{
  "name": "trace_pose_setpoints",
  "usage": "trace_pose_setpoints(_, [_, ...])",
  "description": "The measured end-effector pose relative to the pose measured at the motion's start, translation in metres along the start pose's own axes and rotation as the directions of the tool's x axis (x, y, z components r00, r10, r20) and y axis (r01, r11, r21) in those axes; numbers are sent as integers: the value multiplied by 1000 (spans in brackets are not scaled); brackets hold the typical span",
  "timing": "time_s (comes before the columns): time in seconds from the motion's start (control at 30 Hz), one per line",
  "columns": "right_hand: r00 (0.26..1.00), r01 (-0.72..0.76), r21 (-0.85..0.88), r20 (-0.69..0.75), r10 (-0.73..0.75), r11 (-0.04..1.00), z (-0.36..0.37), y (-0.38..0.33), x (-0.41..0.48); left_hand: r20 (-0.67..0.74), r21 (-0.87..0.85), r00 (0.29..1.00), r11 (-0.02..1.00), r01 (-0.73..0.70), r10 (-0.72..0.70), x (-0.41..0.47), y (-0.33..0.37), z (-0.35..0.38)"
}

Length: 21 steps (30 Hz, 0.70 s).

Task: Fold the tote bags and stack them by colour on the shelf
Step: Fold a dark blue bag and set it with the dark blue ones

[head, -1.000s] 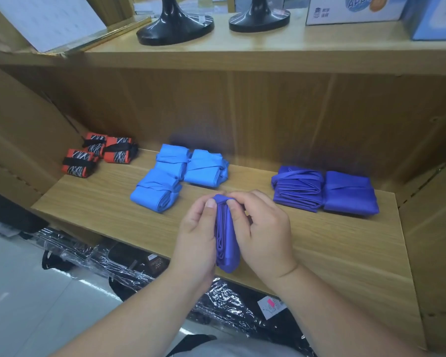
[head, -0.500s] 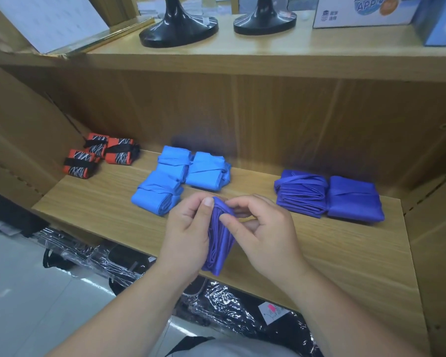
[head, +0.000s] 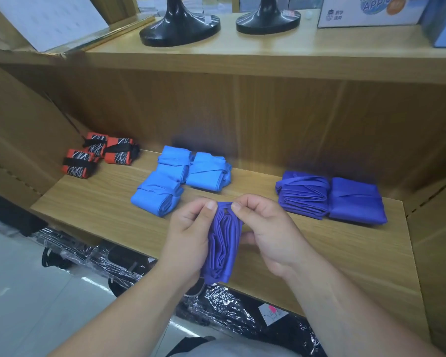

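Both left hand and right hand pinch a purple tote bag; a box reads "APP".

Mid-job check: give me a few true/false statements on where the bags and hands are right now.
1. The left hand and right hand both hold the purple bag. True.
2. Four light blue bags lie on the shelf. False: three lie there.
3. Two folded purple bags lie at the shelf's right. True.
4. The orange patterned bags sit between the blue and purple groups. False: they are at the far left.
5. The purple bag rests on the folded purple bags. False: it is held apart from them.
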State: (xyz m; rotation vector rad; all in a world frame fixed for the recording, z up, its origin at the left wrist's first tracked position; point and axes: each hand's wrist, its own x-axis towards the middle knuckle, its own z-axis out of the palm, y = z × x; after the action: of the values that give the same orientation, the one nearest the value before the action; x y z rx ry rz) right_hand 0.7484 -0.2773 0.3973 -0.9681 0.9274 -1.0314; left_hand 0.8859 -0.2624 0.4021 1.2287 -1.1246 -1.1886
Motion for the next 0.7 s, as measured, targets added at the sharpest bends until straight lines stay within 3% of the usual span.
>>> trace_pose_setpoints(0.07, [1000, 11, 12, -26, -11, 1000, -1, 1, 2, -16, 61, 1000, 998, -24, 25, 2, -4, 0])
trace_pose_setpoints(0.13, [992, 48, 12, -119, -46, 999, 1, 8, 5, -49, 257, 992, 962, -96, 113, 8, -11, -1])
trace_pose_setpoints(0.2, [980, 89, -3, -177, -88, 996, 3, 14, 6, -75, 360, 992, 930, -70, 104, 11, -14, 1])
trace_pose_setpoints(0.3, [971, 124, -39, -201, -129, 991, 1, 16, 3, -64, 274, 998, 962, -3, 21, 6, -8, 8])
trace_pose_setpoints(0.47, [980, 158, -140, -96, -172, 978, -7, 10, -2, -93, 203, 994, 979, -30, 50, 2, -2, 6])
trace_pose_setpoints(0.7, [987, 154, -121, -25, -158, 981, -16, 6, -9, -70, 224, 996, 973, -46, 63, 2, -8, -2])
